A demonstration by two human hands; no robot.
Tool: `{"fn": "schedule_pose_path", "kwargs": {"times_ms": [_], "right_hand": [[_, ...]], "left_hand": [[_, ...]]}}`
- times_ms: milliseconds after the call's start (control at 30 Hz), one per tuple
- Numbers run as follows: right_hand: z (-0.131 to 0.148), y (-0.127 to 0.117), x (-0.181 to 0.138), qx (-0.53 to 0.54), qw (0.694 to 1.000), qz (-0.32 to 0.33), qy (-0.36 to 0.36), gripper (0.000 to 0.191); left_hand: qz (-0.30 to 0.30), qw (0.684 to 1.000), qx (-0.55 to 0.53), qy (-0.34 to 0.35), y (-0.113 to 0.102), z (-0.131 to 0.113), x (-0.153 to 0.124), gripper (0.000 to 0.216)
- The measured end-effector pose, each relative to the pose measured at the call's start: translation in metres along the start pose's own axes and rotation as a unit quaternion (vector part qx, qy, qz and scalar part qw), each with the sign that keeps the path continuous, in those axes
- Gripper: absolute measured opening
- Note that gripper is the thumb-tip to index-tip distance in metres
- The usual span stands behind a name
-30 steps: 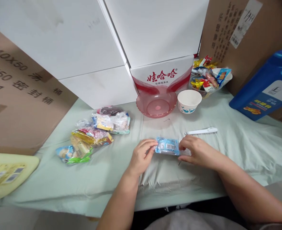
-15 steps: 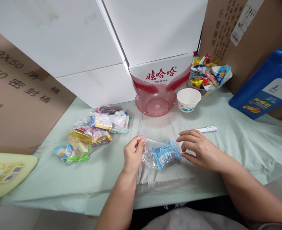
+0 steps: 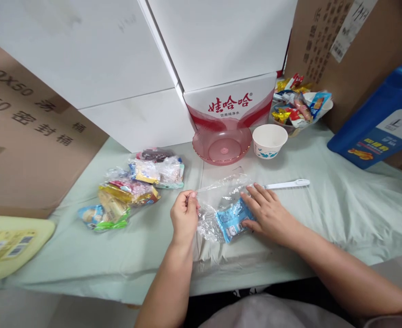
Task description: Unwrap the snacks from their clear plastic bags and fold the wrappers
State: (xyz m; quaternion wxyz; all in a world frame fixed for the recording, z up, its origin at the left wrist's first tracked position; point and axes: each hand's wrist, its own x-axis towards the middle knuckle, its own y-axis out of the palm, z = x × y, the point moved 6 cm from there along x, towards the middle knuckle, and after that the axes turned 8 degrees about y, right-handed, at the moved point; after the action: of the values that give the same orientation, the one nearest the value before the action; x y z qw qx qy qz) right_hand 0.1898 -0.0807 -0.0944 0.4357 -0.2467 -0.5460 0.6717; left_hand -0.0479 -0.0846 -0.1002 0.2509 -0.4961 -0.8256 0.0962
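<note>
A blue snack packet (image 3: 231, 221) lies on the green cloth inside or under a clear plastic bag (image 3: 209, 223); which of the two I cannot make out. My left hand (image 3: 183, 214) is closed, pinching the bag's edge between thumb and fingers. Spread over the packet's right end is my right hand (image 3: 267, 212), its fingers extended on the plastic and packet. Beyond those fingertips lies a white handled tool (image 3: 287, 184), its left end hidden near the hand and plastic.
Bagged snacks (image 3: 129, 191) are heaped at the left. Behind stand a pink clear bowl (image 3: 221, 157), a white paper bowl (image 3: 270, 142) and a container of snacks (image 3: 298, 111). A blue bottle (image 3: 374, 123), a yellow bottle (image 3: 12, 248) and cardboard boxes (image 3: 26, 123) flank the cloth.
My right hand has moved left and down onto the packet. The plastic bag is spread wider, stretched up behind the packet. My left hand shifts slightly left, still pinching it.
</note>
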Motion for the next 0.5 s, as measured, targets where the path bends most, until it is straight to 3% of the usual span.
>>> {"fn": "schedule_pose_path", "kwargs": {"times_ms": [100, 200, 233, 300, 400, 467, 500], "right_hand": [[-0.003, -0.001, 0.0, 0.02, 0.999, 0.022, -0.021, 0.066], [0.0, -0.008, -0.001, 0.064, 0.996, 0.016, -0.061, 0.063], [0.002, -0.011, -0.001, 0.079, 0.994, 0.012, -0.07, 0.061], [0.004, -0.015, -0.001, 0.104, 0.991, 0.014, -0.082, 0.055], [0.007, -0.019, 0.0, 0.121, 0.988, 0.022, -0.089, 0.034], [0.01, -0.022, -0.001, 0.129, 0.986, 0.032, -0.101, 0.023], [0.012, -0.024, -0.003, 0.138, 0.983, 0.044, -0.112, 0.021]], "left_hand": [[-0.066, 0.991, 0.078, 0.083, -0.012, -0.01, 0.002, 0.017], [-0.182, 0.951, 0.144, 0.204, -0.029, -0.032, -0.008, 0.019], [-0.182, 0.942, 0.147, 0.24, -0.03, -0.039, -0.011, 0.018], [-0.084, 0.938, 0.136, 0.306, -0.02, -0.051, -0.015, 0.018], [0.153, 0.914, 0.156, 0.343, 0.009, -0.058, -0.024, 0.04], [0.233, 0.893, 0.192, 0.335, 0.02, -0.059, -0.029, 0.06], [0.254, 0.886, 0.204, 0.332, 0.022, -0.06, -0.03, 0.061]]}}
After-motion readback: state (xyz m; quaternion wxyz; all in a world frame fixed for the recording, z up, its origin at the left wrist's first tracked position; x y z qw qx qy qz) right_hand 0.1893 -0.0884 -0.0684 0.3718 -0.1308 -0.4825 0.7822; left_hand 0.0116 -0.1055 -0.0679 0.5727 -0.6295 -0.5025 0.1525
